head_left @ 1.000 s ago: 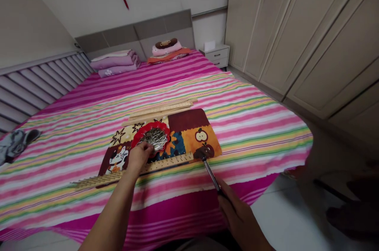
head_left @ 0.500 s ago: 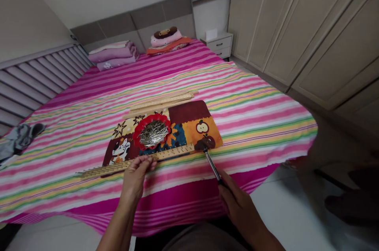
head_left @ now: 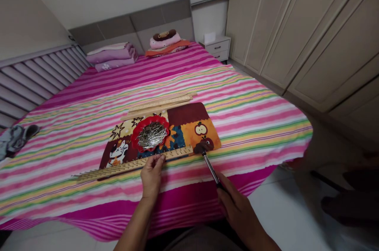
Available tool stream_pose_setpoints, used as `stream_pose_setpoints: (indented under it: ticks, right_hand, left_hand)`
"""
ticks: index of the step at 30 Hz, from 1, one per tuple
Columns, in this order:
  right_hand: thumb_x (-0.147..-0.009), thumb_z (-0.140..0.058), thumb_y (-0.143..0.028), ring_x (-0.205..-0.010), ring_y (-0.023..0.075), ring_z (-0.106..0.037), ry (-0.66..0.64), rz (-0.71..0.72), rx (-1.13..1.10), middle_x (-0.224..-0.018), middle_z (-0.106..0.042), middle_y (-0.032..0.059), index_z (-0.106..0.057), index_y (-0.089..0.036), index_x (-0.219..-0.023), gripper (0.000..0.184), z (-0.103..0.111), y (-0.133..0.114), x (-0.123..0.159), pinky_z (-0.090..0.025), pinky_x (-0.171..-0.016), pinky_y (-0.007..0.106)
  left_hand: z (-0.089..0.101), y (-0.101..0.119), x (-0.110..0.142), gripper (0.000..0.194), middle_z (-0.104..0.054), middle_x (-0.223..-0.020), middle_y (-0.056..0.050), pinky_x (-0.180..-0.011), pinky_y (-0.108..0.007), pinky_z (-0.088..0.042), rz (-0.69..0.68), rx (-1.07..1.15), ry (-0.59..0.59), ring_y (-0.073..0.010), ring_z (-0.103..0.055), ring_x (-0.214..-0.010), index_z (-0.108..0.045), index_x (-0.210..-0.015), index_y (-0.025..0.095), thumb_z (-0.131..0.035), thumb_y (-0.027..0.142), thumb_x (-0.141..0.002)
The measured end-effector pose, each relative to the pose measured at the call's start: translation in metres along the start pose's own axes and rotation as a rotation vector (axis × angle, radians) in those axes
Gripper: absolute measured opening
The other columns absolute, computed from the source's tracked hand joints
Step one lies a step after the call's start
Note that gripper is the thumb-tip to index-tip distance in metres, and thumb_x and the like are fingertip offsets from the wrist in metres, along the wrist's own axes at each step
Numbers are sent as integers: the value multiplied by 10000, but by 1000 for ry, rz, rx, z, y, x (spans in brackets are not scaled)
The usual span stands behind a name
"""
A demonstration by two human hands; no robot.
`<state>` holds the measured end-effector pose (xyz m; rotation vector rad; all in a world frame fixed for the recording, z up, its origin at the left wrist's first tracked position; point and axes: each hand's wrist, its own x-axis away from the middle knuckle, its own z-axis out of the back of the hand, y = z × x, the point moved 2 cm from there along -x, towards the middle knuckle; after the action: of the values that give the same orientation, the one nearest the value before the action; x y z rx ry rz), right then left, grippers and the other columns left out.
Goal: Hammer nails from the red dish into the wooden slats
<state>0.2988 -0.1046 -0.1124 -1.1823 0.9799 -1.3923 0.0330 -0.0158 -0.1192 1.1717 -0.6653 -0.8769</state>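
Note:
A long wooden strip [head_left: 174, 153] with a row of nails standing up from it lies along the near edge of a patterned mat [head_left: 188, 110]. My left hand [head_left: 152, 174] is at the strip's middle, thumb and fingertips pinched together against its upper side; whatever is between them is too small to make out. My right hand [head_left: 237, 205] grips the black handle of a hammer [head_left: 209, 164]. The hammer's dark head is low, beside the strip's right end, over the mat. Behind the strip, a red scalloped bowl [head_left: 133, 140] full of loose nails [head_left: 152, 135] sits on the mat.
More wooden strips [head_left: 161, 103] lie behind the mat on the striped bedspread [head_left: 251, 124]. Grey clothing [head_left: 16, 138] is at the left edge. Folded bedding [head_left: 114, 56] is near the headboard. Wardrobes [head_left: 296, 25] line the right side.
My left hand has slid to the right along the strip, fingers still pinched. The hammer and my right hand have hardly moved, and the view has shifted slightly.

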Motion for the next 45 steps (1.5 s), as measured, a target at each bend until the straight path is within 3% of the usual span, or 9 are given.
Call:
stream_pose_setpoints:
  ticks: [7,13,19,25,32,36,39,42,45]
  right_hand:
    - [-881,-483,-339,-1212,216,-541,3,-1,3,-1275,-621,38,-539,-252,-1317,449,0,-7,1,-443,-998,349]
    - [-905,-453,-316,-1025,213,-660,-148,63,40,-914,-751,25,-517,-237,-1338,445,-11,-32,-1,-521,-884,332]
    - [-919,-423,-226,-1195,179,-553,-281,281,15,-1274,-618,64,-507,-192,-1338,429,-38,-56,-12,-422,-1009,300]
    - [-927,-409,-196,-1162,193,-572,-305,403,97,-1256,-624,63,-460,-251,-1370,450,-53,-58,-19,-429,-1003,342]
    - [-925,-429,-257,-1177,194,-565,-219,341,23,-1229,-643,57,-514,-239,-1331,415,-39,-60,-14,-434,-999,333]
    - [-918,-422,-359,-802,194,-690,-62,203,-17,-848,-725,31,-520,-248,-1333,441,-21,-45,-10,-548,-760,298]
    - [-902,-441,-427,-546,153,-618,13,75,-37,-678,-676,4,-519,-236,-1337,481,-11,-28,-6,-522,-544,236]
    - [-883,-462,-463,-558,137,-612,39,-14,-94,-798,-708,21,-516,-232,-1338,513,-6,-14,-3,-504,-515,212]
    - [-872,-472,-471,-678,155,-662,58,-54,-113,-956,-724,36,-533,-243,-1323,509,-6,-6,-1,-533,-588,220]
  left_hand:
    - [-4,4,3,299,-701,-756,-25,-746,-297,-472,-63,-177,-20,-177,-621,-742,-662,-756,201,-632,478,-646]
    - [-3,4,6,265,-708,-814,-35,-781,-309,-478,-167,-245,-19,-191,-630,-795,-662,-752,219,-606,467,-678]
    - [-4,5,8,237,-689,-780,-26,-740,-282,-466,-209,-277,-15,-175,-617,-754,-662,-750,218,-573,433,-704]
    - [-5,4,7,215,-632,-661,4,-621,-244,-426,-231,-345,-26,-146,-554,-636,-633,-685,216,-551,413,-713]
    - [-7,2,6,254,-693,-770,-37,-723,-292,-479,-162,-223,-42,-180,-626,-738,-659,-742,207,-588,441,-676]
    - [2,7,7,310,-713,-851,-61,-757,-327,-501,-148,-216,-57,-198,-650,-778,-672,-819,206,-613,466,-661]
    - [22,25,0,300,-709,-852,-53,-761,-322,-493,-246,-351,7,-198,-642,-789,-676,-846,217,-554,460,-719]
    - [41,50,-22,278,-700,-902,-64,-778,-317,-473,-371,-574,89,-206,-630,-830,-683,-875,212,-510,398,-760]
    - [42,65,-53,207,-706,-890,-66,-774,-305,-453,-386,-842,6,-216,-625,-847,-702,-821,222,-530,308,-744]
